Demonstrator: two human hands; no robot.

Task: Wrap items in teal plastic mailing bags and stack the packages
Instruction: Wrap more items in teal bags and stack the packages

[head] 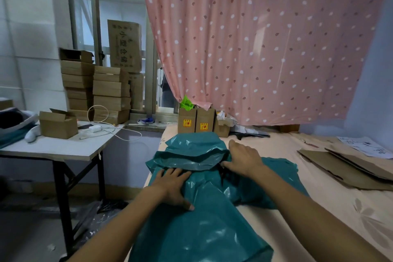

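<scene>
A teal plastic mailing bag (204, 225) lies across the near edge of the cloth-covered bed (331, 215), with its far end folded over into a bulging flap (191, 155). My left hand (173, 187) presses flat on the bag just below the flap, fingers spread. At the flap's right corner my right hand (244, 159) rests with its fingers on the plastic and the thumb near the fold. More teal plastic (274, 185) spreads out to the right under my right forearm. Whatever is inside the bag is hidden.
Two upright cardboard boxes with yellow labels (195, 121) stand behind the bag. Flattened cardboard (348, 166) lies on the bed at right. A white table (57, 147) at left holds an open box (58, 123), a charger cable and stacked cartons. A pink curtain (265, 44) hangs behind.
</scene>
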